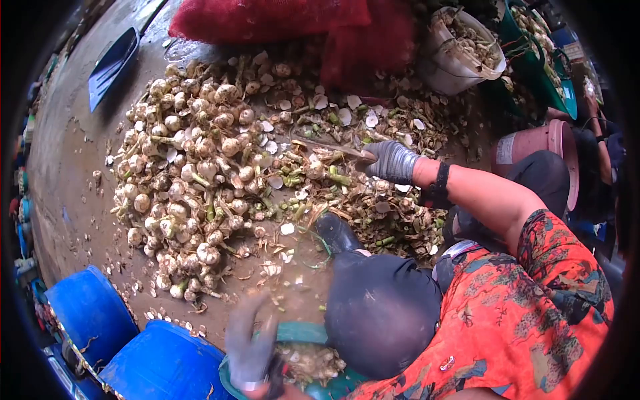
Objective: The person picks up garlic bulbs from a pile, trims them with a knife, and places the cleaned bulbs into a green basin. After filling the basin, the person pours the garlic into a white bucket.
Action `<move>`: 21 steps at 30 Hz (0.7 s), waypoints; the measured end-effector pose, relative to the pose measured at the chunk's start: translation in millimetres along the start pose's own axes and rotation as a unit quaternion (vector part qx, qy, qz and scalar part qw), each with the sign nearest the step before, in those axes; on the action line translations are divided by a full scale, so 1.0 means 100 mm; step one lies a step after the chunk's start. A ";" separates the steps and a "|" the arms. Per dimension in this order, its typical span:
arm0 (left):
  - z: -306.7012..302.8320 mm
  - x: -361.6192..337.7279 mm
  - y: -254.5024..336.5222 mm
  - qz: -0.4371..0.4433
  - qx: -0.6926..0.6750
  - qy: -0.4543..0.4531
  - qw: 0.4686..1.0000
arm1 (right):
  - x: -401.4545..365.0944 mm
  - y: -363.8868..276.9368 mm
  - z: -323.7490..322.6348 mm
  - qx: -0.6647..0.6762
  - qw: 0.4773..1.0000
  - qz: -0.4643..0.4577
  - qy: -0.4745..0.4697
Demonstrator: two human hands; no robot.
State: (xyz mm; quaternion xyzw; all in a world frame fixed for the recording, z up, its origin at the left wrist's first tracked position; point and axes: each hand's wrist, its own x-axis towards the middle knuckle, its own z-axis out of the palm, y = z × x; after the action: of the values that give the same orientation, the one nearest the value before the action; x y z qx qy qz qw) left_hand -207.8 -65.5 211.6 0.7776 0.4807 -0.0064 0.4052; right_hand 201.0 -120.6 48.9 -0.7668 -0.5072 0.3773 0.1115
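Note:
My right hand [393, 162], in a grey glove, is closed round a long, narrow, dark tool [333, 148], which looks like a blade. The tool lies over cut stalks and peelings [380, 213], just right of a large heap of garlic bulbs [193, 167]. At the bottom, my left hand [250, 347], also gloved, is blurred by motion. Its fingers look spread, with nothing visible between them. It is over the left side of a green basin [300, 332] that holds trimmed bulbs [310, 363].
Two blue containers [90, 313] [163, 360] stand at lower left. A blue scoop [115, 67] lies at upper left, and red mesh sacks [267, 20] at the top. A white bucket [448, 70] and pink bucket [523, 147] stand to the right. Another person's arm [598, 123] shows at the right edge.

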 end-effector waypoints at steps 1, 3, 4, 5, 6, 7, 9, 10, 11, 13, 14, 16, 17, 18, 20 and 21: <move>0.23 0.37 0.04 0.078 0.000 0.032 0.996 | 0.01 -0.04 0.02 0.008 1.000 -0.004 0.000; 0.79 1.21 0.15 0.245 0.051 0.081 0.965 | -0.05 -0.13 0.01 0.027 1.000 -0.008 0.001; 1.12 1.58 0.17 0.250 0.103 0.090 0.959 | -0.09 -0.17 -0.01 0.018 1.000 -0.016 0.008; 1.46 1.91 0.14 0.270 0.151 0.106 0.945 | -0.11 -0.18 -0.02 0.019 1.000 -0.005 0.004; 1.76 2.21 0.09 0.290 0.198 0.124 0.928 | -0.13 -0.17 -0.03 0.019 1.000 0.005 0.001; 2.04 2.48 0.00 0.273 0.278 0.096 0.916 | -0.14 -0.10 0.01 0.009 1.000 0.002 0.009; 2.38 2.80 -0.18 0.256 0.352 0.072 0.898 | -0.20 -0.12 -0.04 0.023 1.000 0.017 -0.010; 2.41 2.88 -0.19 0.250 0.324 0.096 0.907 | -0.20 -0.10 -0.04 0.027 0.999 0.022 -0.023; 2.44 2.92 -0.23 0.243 0.298 0.116 0.916 | -0.22 -0.09 -0.05 0.013 1.000 0.015 -0.024; 2.33 2.95 -0.20 0.206 0.208 -0.019 0.956 | -0.20 -0.04 -0.01 -0.009 0.999 -0.005 -0.034; 2.31 2.86 -0.32 0.309 0.228 0.008 0.923 | -0.19 -0.05 0.02 -0.005 0.999 -0.017 -0.037; 2.27 2.67 -0.48 0.402 0.255 0.044 0.878 | -0.16 -0.18 0.06 -0.013 0.998 -0.051 -0.035; 2.23 2.57 -0.44 0.336 0.045 -0.045 0.940 | -0.13 -0.27 0.06 -0.022 0.996 -0.084 -0.031; 2.18 2.49 -0.37 0.354 0.056 -0.034 0.933 | -0.10 -0.37 0.04 -0.019 0.995 -0.089 -0.033; 2.00 2.31 -0.15 0.389 0.079 -0.010 0.918 | -0.06 -0.52 -0.02 0.027 0.990 -0.130 -0.055; 1.94 2.20 -0.10 0.391 0.166 0.039 0.905 | -0.02 -0.45 -0.03 0.003 0.992 -0.098 -0.083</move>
State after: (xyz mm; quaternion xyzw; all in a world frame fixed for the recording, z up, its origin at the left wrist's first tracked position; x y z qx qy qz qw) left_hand -23.1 -23.0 -12.5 0.9588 0.1458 0.1027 0.2212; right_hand 171.4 -101.4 77.0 -0.6787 -0.5865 0.4286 0.1077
